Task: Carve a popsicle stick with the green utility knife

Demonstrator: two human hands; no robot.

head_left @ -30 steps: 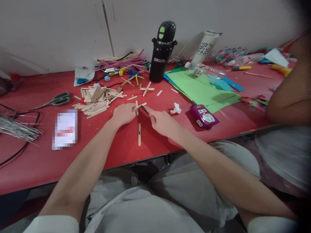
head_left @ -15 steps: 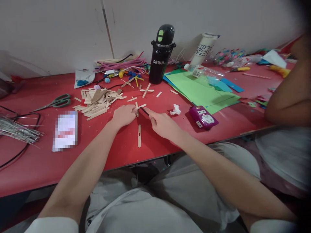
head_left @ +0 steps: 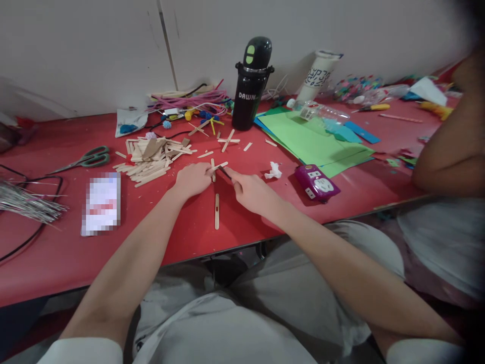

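My left hand is closed, its fingers pressed on crossed wooden craft sticks lying on the red table. My right hand is closed around a thin dark tool whose tip touches the crossed sticks. A single wooden stick with a dark mark lies just in front of both hands. A pile of several more sticks sits behind my left hand.
A black bottle, green paper sheets, a purple socket block, green-handled scissors, a phone, wires and pipe cleaners lie about. Another person's arm rests at the right edge.
Almost nothing has moved; both hands stay on the crossed sticks, with only a slight shift of the view.
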